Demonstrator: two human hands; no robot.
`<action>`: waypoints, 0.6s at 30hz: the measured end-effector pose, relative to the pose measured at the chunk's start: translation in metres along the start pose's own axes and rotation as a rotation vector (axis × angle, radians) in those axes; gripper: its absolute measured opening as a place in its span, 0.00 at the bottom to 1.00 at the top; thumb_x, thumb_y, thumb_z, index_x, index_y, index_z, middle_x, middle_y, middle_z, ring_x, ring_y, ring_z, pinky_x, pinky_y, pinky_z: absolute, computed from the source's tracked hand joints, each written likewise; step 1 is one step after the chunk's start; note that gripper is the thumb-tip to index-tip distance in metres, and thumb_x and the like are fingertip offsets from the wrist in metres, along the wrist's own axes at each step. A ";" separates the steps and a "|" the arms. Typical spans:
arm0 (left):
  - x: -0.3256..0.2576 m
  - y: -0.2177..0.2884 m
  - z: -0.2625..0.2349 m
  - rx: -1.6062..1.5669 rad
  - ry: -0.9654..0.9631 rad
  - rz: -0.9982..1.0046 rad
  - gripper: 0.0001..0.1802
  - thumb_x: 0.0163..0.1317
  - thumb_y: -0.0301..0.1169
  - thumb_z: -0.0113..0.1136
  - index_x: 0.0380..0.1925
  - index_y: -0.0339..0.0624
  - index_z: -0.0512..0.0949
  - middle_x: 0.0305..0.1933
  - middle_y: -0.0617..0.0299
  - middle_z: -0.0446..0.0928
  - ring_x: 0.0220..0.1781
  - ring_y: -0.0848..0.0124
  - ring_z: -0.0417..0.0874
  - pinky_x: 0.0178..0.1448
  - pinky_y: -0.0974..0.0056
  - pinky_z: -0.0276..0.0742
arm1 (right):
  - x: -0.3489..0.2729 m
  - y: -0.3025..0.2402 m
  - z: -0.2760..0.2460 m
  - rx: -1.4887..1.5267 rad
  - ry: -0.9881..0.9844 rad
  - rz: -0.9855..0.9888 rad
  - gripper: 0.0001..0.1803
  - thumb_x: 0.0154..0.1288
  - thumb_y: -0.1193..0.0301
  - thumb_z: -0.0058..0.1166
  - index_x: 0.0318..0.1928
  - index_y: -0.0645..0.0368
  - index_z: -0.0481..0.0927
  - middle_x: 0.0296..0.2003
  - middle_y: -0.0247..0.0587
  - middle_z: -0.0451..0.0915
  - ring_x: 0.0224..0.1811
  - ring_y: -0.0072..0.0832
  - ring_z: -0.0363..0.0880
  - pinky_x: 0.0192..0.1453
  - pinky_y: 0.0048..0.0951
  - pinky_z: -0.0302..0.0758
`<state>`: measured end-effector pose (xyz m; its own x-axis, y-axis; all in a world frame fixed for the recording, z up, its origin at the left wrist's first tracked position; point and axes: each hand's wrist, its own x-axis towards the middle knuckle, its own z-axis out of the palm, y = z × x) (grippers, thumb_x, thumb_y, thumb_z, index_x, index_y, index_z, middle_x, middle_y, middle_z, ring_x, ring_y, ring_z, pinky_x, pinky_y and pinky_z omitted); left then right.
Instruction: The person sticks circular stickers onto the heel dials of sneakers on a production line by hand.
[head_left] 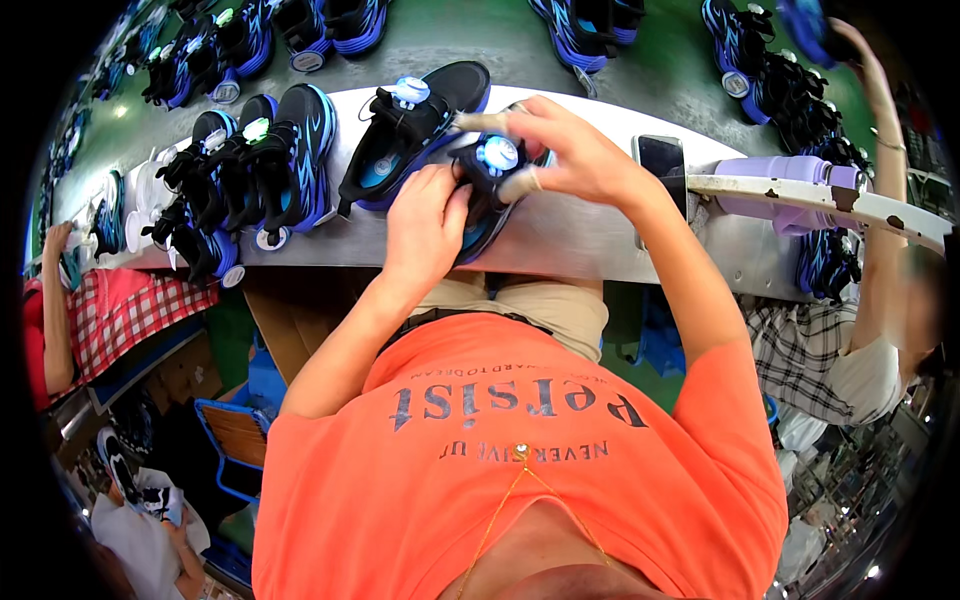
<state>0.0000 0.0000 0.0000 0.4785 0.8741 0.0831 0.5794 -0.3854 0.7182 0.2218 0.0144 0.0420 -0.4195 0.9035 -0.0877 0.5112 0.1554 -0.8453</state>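
Bracing the near shoe (478,240) firmly is advised: I record my left hand (425,222) at its left side, grip indeterminable; right hand (588,150) spread wide around the blue disc (498,155).

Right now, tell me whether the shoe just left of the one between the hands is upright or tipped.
Upright: the shoe's opening faces up, showing a blue inner mark, with the disc on top.

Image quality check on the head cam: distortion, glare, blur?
Head view: fisheye bows the bench and blacks out the corners; head view: pale glare across the bench top; head view: the co-worker's shoe at upper right looks motion-smeared, while the left hand and right hand read clearly.
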 end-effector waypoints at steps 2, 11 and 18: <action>0.005 -0.002 0.004 0.024 0.042 0.054 0.12 0.61 0.24 0.53 0.45 0.35 0.77 0.42 0.47 0.78 0.43 0.52 0.79 0.48 0.56 0.74 | 0.014 0.007 0.002 -0.171 0.023 -0.152 0.32 0.43 0.64 0.69 0.54 0.42 0.77 0.35 0.44 0.72 0.42 0.41 0.74 0.43 0.37 0.72; 0.005 0.002 -0.007 -0.335 0.117 -0.339 0.08 0.63 0.31 0.60 0.34 0.36 0.78 0.29 0.67 0.79 0.27 0.82 0.73 0.34 0.74 0.69 | -0.016 -0.012 0.022 -0.365 -0.011 -0.056 0.24 0.49 0.72 0.65 0.49 0.49 0.73 0.33 0.42 0.74 0.36 0.40 0.78 0.37 0.37 0.75; 0.009 0.014 -0.022 -0.485 -0.435 -0.445 0.15 0.63 0.39 0.57 0.29 0.37 0.79 0.21 0.62 0.80 0.21 0.80 0.74 0.25 0.70 0.66 | -0.029 -0.004 0.021 0.115 0.094 -0.016 0.20 0.55 0.71 0.64 0.51 0.54 0.79 0.32 0.41 0.76 0.31 0.29 0.71 0.37 0.27 0.72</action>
<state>-0.0025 0.0086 0.0263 0.5422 0.6834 -0.4888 0.4722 0.2333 0.8501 0.2160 -0.0203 0.0369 -0.3519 0.9356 -0.0287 0.4134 0.1278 -0.9015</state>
